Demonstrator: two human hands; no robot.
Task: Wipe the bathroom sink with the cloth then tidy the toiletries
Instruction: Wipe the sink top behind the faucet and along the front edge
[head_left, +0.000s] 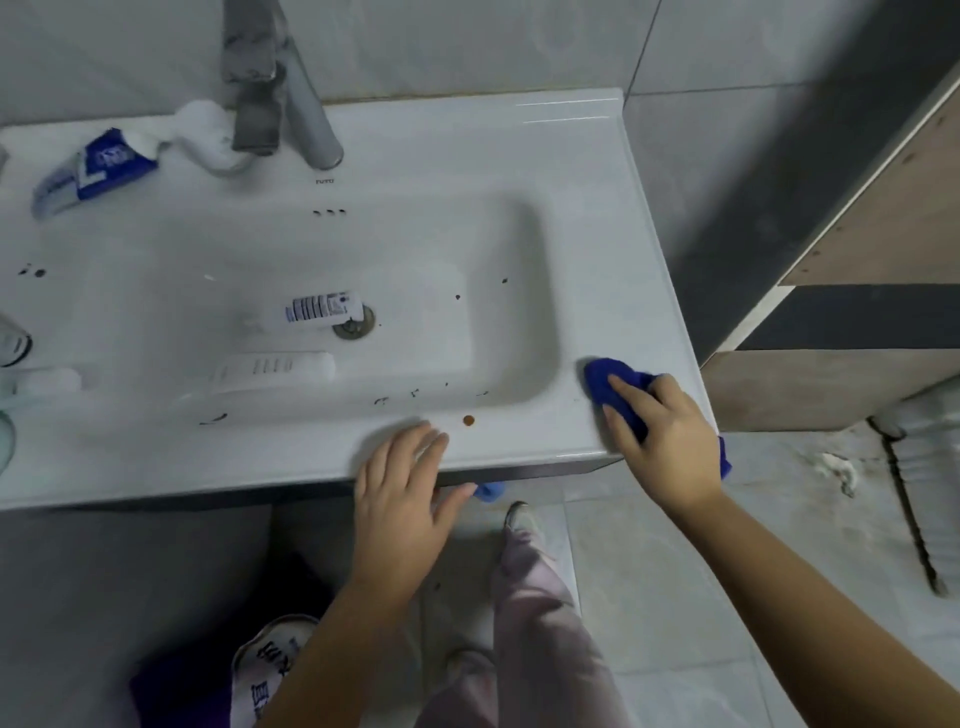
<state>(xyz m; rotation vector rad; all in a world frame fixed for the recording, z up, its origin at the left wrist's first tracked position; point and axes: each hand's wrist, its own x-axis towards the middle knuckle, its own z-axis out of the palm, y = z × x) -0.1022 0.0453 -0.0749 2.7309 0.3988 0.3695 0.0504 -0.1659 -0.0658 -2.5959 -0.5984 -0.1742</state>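
Nearest you, a pale trouser leg (535, 597) and a light shoe (517, 514) stand on grey matte floor tiles (675, 597).

Your left hand (400, 499) is released: its fingers lie straight and flat on the front rim of the sink (597, 208), and it holds nothing. Just beside its fingertips, a small round brown spot (469, 420) marks the glossy white rim.

Your right hand (670, 441) grasps the cloth (613, 384), with the fingers bent over it. This soft, bunched blue cloth is pressed on the sink's front right corner, and one end shows past the wrist.

The sink is smooth white ceramic with a rounded rectangular basin, and small dark specks are scattered over it.

Inside the basin, a long white tube (275, 366) lies near the front wall. Its print is too blurred to read. A shorter white tube (322, 309) bears a blue barcode-like label and touches the round metal drain (356, 325).

On the back ledge, dull grey metal forms the faucet (306, 114), with small unreadable lettering below its base. A blue-and-white toothpaste tube (93, 171) lies flat to the left, with its writing illegible. A white rounded object (208, 135) sits between the toothpaste tube and the faucet. Pale tiles cover the wall (467, 47) behind.
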